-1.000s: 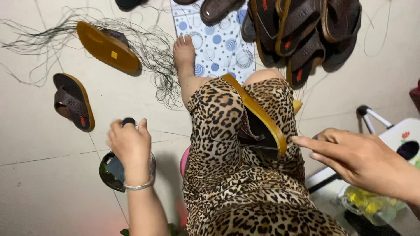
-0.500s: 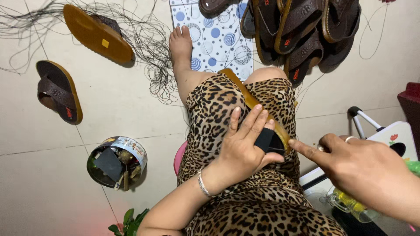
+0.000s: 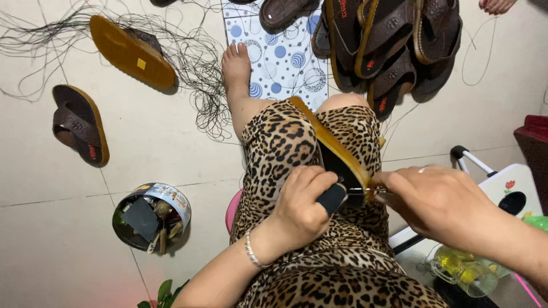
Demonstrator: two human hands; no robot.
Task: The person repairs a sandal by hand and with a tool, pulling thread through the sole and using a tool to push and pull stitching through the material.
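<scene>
Tan-soled brown sandal lies on edge across the leopard-print lap. Left hand is closed around a dark-handled tool whose metal tip meets the sole edge. Right hand pinches at that edge, possibly a needle or thread; too small to tell. Pale tiled floor with loose black threads, more sandals, an open tin.
</scene>
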